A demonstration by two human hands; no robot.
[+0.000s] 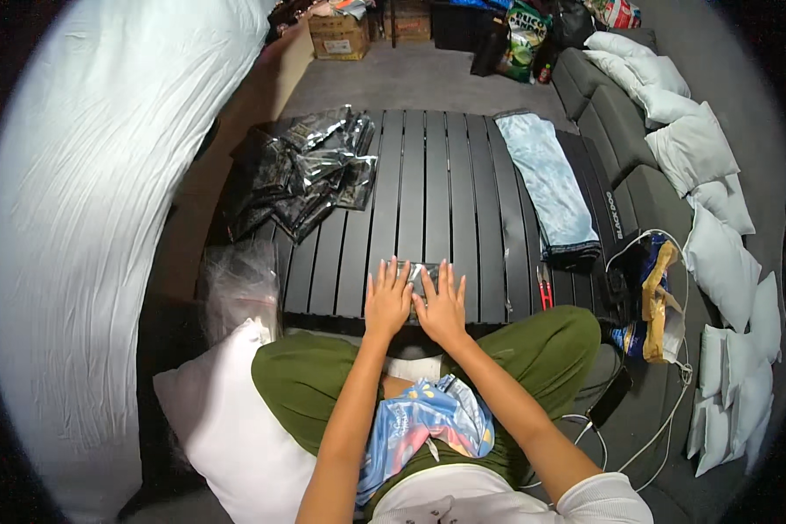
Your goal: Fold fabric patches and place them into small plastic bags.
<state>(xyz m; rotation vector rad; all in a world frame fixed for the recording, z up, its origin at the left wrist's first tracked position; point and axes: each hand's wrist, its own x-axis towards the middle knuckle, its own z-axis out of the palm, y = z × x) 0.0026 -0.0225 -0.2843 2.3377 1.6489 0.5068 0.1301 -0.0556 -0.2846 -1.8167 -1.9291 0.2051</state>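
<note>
Side by side at the near edge of a black slatted table (437, 201), my left hand (389, 299) and my right hand (443, 307) lie flat with fingers stretched out. Both press on a small dark, shiny packet (422, 273), mostly hidden under them. Farther left on the table is a pile of similar black glossy packets (310, 170). Clear plastic bags (240, 284) hang over the table's left near corner. To the right of my hands lie red-handled snips (546, 290). Beyond these is a folded light-blue mottled cloth (546, 179) on dark fabric.
A blue printed plastic bag (424, 424) rests on my lap, a white pillow (236, 424) at my left. Along the right, a grey sofa (616, 131) bears several white pillows (694, 148). White cables (672, 410), a phone (610, 397) and a blue-gold bag (661, 297) lie near my right knee.
</note>
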